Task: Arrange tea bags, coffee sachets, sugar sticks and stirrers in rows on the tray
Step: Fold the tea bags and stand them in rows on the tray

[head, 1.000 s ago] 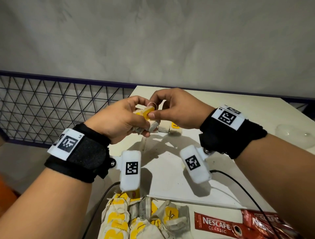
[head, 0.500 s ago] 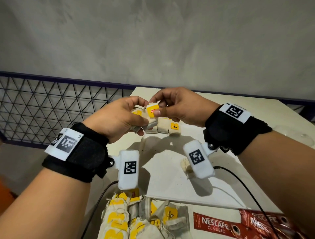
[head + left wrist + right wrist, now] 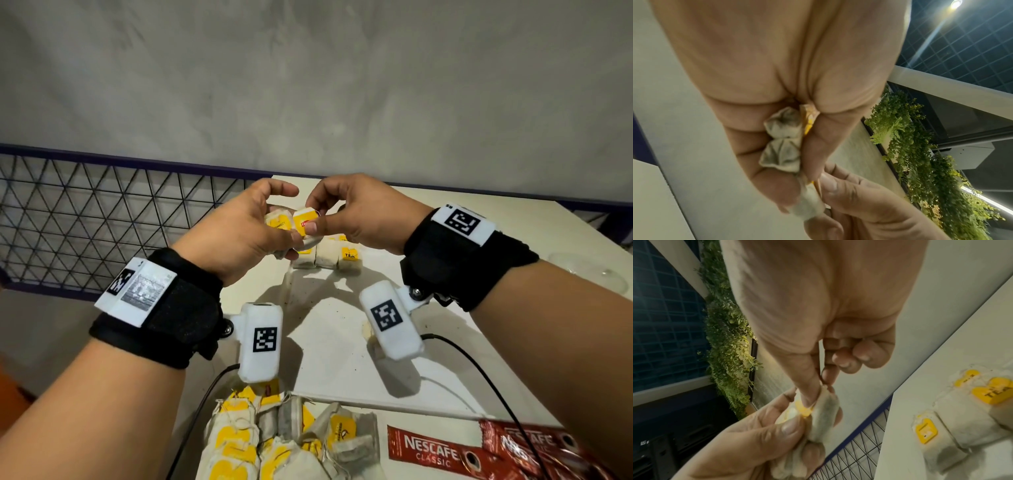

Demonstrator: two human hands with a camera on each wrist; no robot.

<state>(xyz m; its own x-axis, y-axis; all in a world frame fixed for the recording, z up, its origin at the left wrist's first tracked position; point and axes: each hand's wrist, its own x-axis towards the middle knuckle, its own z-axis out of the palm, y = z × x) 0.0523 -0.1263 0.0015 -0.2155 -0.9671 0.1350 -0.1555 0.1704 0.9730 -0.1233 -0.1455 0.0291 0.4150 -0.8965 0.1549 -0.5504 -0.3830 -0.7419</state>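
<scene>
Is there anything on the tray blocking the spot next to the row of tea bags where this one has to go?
Nothing visible does. The tea bag pinched by the right hand hangs above the row of tea bags; the tray nearer is bare.

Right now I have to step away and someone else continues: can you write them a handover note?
Left hand grips a small bunch of tea bags. Right hand pinches one bag's yellow tag out of that bunch.
Done: a short row of tea bags lies at the tray's far edge.
Left: the tea bag pile and Nescafe sachets still wait at the near edge, off the tray. Sugar sticks and stirrers are not in view.
</scene>
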